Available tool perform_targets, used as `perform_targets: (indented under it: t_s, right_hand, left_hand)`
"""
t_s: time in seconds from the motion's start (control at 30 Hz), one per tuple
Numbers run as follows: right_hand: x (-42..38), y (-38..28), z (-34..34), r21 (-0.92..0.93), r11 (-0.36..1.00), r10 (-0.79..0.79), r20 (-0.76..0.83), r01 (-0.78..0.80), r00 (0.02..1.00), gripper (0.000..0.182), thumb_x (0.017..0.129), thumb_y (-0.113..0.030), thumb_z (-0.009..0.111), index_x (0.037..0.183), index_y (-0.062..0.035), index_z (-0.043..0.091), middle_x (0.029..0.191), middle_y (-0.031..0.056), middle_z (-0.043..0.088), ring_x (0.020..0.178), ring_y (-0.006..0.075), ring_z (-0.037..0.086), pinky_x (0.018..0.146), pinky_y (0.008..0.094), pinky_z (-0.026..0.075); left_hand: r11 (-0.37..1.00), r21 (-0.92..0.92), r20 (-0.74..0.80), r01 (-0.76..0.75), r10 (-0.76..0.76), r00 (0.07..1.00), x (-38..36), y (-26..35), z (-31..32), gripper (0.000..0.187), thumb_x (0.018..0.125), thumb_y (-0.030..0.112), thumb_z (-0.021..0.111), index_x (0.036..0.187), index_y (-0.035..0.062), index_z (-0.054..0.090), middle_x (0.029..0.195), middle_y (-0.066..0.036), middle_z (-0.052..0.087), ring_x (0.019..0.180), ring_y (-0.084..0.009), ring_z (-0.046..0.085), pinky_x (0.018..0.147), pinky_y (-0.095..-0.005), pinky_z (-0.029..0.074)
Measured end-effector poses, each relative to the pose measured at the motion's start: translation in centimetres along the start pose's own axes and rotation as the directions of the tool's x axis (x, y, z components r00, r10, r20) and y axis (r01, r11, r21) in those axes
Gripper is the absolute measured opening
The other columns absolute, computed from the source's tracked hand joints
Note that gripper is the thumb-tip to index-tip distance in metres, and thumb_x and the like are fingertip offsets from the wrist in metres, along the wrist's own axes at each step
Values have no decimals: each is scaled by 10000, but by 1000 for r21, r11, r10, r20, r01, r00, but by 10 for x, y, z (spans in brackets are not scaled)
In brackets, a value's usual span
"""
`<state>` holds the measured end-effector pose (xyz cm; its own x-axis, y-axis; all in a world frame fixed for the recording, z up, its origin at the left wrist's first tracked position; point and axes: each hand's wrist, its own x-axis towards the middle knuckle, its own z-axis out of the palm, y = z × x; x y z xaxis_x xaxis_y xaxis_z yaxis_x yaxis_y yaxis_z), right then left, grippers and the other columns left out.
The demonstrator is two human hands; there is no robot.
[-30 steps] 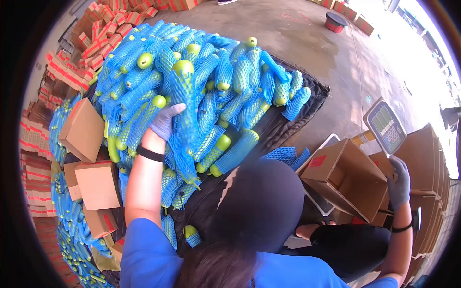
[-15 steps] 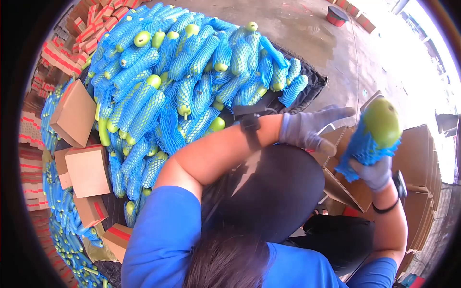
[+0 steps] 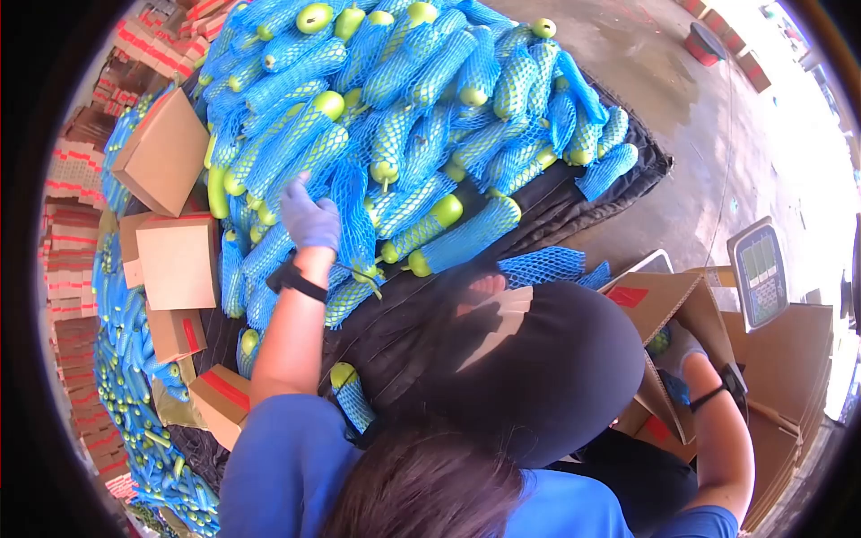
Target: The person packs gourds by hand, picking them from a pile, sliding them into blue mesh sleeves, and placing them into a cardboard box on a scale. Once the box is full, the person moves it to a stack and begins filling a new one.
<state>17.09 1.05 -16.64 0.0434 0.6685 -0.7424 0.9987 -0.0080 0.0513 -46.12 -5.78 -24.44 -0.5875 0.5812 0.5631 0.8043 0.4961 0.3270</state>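
Observation:
My left hand point(image 3: 309, 215), in a pale grey glove, is over the near side of a heap of long green gourds point(image 3: 386, 170) in blue netting. Its fingers are partly stretched out and nothing shows in them. My right hand point(image 3: 680, 350), also gloved, reaches into a cardboard box point(image 3: 659, 296) at my right knee. It is on a netted green gourd point(image 3: 659, 340), of which only a small part shows inside the box. The box wall hides some of the fingers. Another netted gourd point(image 3: 352, 394) lies by my left elbow.
A scale display point(image 3: 759, 273) stands behind the box on the right. Flattened cartons point(image 3: 780, 359) lean beyond my right arm. Closed cartons point(image 3: 179, 278) line the left side, with stacked boxes behind. A dark sheet point(image 3: 628, 193) lies under the heap. A red tub point(image 3: 704, 45) sits farther off.
My right hand has lowered the netted gourd into the box. My left hand has swung from the box side to the heap on the left. The view has shifted, and the scale display now shows.

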Motion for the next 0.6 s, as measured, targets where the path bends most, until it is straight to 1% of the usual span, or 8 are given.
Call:
perform_targets:
  t_s: [0.07,0.17,0.23,0.27,0.3,0.37,0.43,0.6]
  right_hand:
    - [55,16,39,37,997,-69,-60,71,996,784,677,-309,834,1342,-81,487,1208,209,645,1201,337,585,1013,360,468]
    - [102,26,66,0,993,-121,-62,121,991,739,709,-315,805,1340,-83,498,1232,205,633,1206,341,579,1019,366,463]
    - [116,29,67,-32,989,-143,-45,142,989,710,731,-319,786,1339,-84,505,1247,203,625,1210,343,575,1023,369,459]
    - [119,31,67,-46,987,-153,-35,152,988,695,741,-321,776,1338,-85,508,1255,201,621,1211,345,573,1024,371,457]
    - [122,33,67,-59,985,-165,-23,163,986,681,752,-323,767,1337,-86,512,1262,200,617,1213,346,571,1026,373,455]
    - [128,37,64,-76,977,-200,-7,198,980,652,773,-326,747,1335,-87,519,1278,197,609,1216,349,567,1030,377,452]
    - [127,32,54,-96,968,-230,11,230,973,624,795,-330,728,1334,-88,526,1293,195,601,1219,351,563,1034,381,448]
    - [104,30,21,-130,936,-324,52,328,944,559,848,-340,680,1330,-92,543,1332,188,581,1228,358,553,1044,391,439]
  left_hand:
    - [996,67,39,55,-58,998,41,-37,3,535,733,82,645,1257,27,551,1212,-220,602,1154,-383,562,1034,-445,426]
    - [998,-52,211,45,-33,977,110,-88,33,632,763,184,728,1334,18,513,1322,-229,558,1230,-358,545,1065,-421,416]
    - [999,37,436,-10,-7,900,145,-89,47,730,782,319,769,1384,21,482,1369,-217,540,1290,-335,519,1085,-397,403]
    - [994,83,567,69,-105,817,161,-109,74,815,770,445,782,1408,44,473,1386,-195,534,1310,-331,507,1093,-405,404]
    - [995,81,568,62,-97,817,168,-82,63,815,770,445,782,1408,44,473,1386,-195,534,1310,-331,507,1093,-405,404]
    - [875,481,594,-50,-284,753,178,-30,43,869,735,510,790,1415,73,473,1418,-177,514,1320,-320,502,1087,-426,420]
    - [866,494,581,-73,-266,769,186,-25,50,914,700,537,806,1423,93,466,1431,-163,507,1320,-316,504,1076,-446,436]
    - [836,506,693,-211,-249,677,191,-28,45,965,663,499,840,1441,86,445,1413,-184,514,1285,-328,530,1061,-427,448]
